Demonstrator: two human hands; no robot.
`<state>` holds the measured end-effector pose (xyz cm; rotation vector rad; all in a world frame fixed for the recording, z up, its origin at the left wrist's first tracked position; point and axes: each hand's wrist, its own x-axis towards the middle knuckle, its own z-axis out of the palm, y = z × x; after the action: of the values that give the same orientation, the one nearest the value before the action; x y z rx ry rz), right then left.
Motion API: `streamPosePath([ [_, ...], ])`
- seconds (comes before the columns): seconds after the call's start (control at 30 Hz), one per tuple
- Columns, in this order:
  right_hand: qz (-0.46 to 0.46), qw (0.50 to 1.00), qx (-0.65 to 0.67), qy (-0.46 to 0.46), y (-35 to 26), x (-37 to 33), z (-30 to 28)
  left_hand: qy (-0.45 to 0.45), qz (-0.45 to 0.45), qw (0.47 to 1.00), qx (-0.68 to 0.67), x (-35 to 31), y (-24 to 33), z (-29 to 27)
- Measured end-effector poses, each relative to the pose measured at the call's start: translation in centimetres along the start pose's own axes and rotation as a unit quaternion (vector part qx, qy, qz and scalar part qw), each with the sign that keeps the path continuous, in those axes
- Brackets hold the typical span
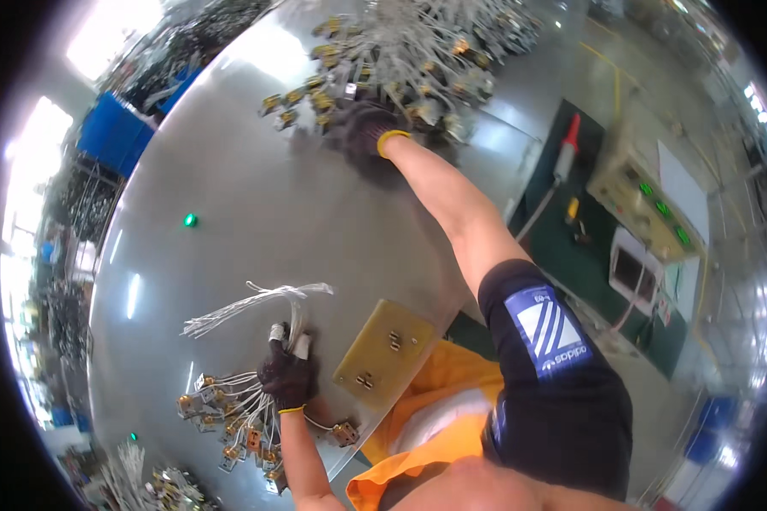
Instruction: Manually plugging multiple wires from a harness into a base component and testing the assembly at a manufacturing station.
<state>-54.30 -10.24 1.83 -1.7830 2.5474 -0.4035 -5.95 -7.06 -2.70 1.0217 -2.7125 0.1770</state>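
Observation:
My left hand (288,375), in a dark glove with a yellow cuff, is closed around a bundle of white wires (296,313) above the metal table. The loose ends fan out beyond my fingers. On the other side of the hand, small brass-coloured metal parts (230,417) hang from the wires and lie on the table. My right hand (368,132), gloved the same way, reaches to the near edge of a large heap of similar wired parts (409,55) at the far side. Blur and the dark glove hide its fingers, so I cannot tell whether it grips one.
A tan plate (383,353) with two small metal fittings lies by the table's near edge. To the right, a green-topped bench holds a beige box with green displays (643,200), a red-handled tool (568,145) and a white device (635,271). Blue bins (115,132) stand beyond the left edge.

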Motion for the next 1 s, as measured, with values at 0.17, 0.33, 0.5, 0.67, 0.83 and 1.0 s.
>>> streamPosePath([
  [0.17,-0.166,0.950,0.145,0.220,-4.2,-11.8,-3.1,-0.073,-0.115,0.987,-0.089,0.7,0.1,-0.2],
  [0.33,-0.064,0.968,-0.003,0.241,-3.2,-28.4,-2.4,-0.051,-0.096,0.971,-0.212,1.5,-2.1,1.4],
  [0.5,0.185,0.942,-0.132,0.246,7.8,-40.1,-4.1,-0.064,-0.108,0.992,0.023,5.5,-3.6,2.8],
  [0.67,0.356,0.909,-0.198,0.083,20.8,-41.1,0.4,-0.018,-0.254,0.966,-0.048,11.1,-2.8,0.8],
  [0.83,0.357,0.903,-0.237,-0.044,30.2,-40.8,5.2,0.206,-0.110,0.964,-0.128,11.6,0.5,-5.7],
  [1.0,0.318,0.944,0.020,0.085,28.0,-45.5,0.0,-0.006,-0.046,0.953,-0.299,2.9,7.2,-11.0],
])
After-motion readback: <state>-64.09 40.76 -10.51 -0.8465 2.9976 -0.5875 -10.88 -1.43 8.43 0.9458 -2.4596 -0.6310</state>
